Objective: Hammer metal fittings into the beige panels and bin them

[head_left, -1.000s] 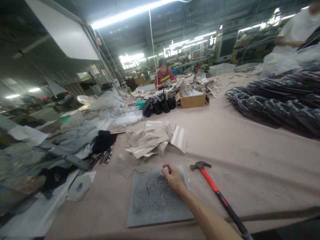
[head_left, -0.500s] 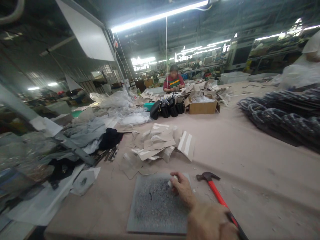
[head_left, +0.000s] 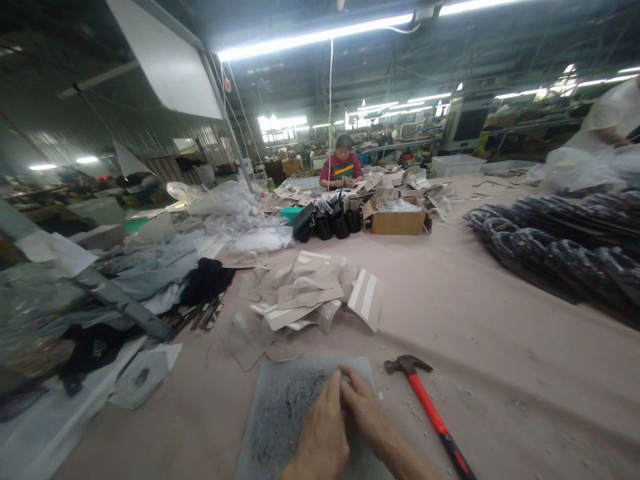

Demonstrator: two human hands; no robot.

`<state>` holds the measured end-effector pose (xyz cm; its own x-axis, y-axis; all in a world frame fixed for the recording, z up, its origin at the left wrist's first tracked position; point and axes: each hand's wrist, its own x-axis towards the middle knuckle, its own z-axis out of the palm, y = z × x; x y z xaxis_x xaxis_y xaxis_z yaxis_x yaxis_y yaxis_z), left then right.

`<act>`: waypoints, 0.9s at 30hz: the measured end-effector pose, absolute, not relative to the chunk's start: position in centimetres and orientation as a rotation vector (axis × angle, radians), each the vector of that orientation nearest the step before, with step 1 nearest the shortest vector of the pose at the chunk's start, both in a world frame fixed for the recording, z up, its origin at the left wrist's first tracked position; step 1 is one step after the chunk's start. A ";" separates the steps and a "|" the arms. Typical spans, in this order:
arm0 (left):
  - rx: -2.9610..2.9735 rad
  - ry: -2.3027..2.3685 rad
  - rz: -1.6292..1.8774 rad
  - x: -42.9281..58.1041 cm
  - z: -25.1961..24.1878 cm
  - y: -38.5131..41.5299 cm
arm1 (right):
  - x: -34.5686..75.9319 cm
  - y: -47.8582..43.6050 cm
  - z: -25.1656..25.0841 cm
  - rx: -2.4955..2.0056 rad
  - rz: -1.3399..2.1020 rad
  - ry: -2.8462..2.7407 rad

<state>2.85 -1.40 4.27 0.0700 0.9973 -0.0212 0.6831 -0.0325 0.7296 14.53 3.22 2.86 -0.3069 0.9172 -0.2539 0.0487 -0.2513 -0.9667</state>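
Note:
My left hand (head_left: pixel 323 427) and my right hand (head_left: pixel 364 403) meet over a grey, pitted board (head_left: pixel 280 400) at the table's near edge. Their fingers are closed together, fingertips touching. Only a pale sliver of a small white piece shows between the right hand's fingertips; the rest of it is hidden. Whatever the left fingers grip cannot be made out. To the right of the hands, a claw hammer (head_left: pixel 430 405) with a red and black handle lies on the table, touched by neither hand.
Beyond the board lies a pile of beige pieces with white strips (head_left: pixel 310 293). Farther back are black bags (head_left: pixel 327 221) and a cardboard box (head_left: pixel 397 221). Dark plastic-wrapped items (head_left: pixel 550 247) cover the right side. A person (head_left: pixel 343 167) sits across the table.
A blurred hand beside the hammer handle has left it and come left to join the other hand. The hammer stays on the table. The view has shifted slightly.

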 end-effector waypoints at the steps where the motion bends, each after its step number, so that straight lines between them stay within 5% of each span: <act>1: 1.767 1.689 0.686 2.6 4.2 -1.1 | 14.3 3.1 3.0 -1.235 1.627 -1.358; 6: 1.565 1.673 0.904 0.4 3.4 0.6 | 13.9 4.6 4.5 -1.421 1.421 -1.735; 12: 1.396 1.788 1.264 -3.2 -0.7 0.0 | 16.2 12.5 7.5 -1.875 0.159 -2.070; 19: 1.670 1.768 1.387 -3.7 -5.1 -1.3 | 17.2 18.9 7.7 -2.020 0.316 -1.985; 27: 1.472 1.708 1.371 -3.6 -2.2 -1.3 | 20.5 13.2 9.9 -1.952 0.616 -1.628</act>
<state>-3.64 -1.33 -2.20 -0.2926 0.9276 0.2323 0.4274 -0.0905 0.8995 20.50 13.24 9.86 0.1739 0.9846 -0.0155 0.7482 -0.1423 -0.6480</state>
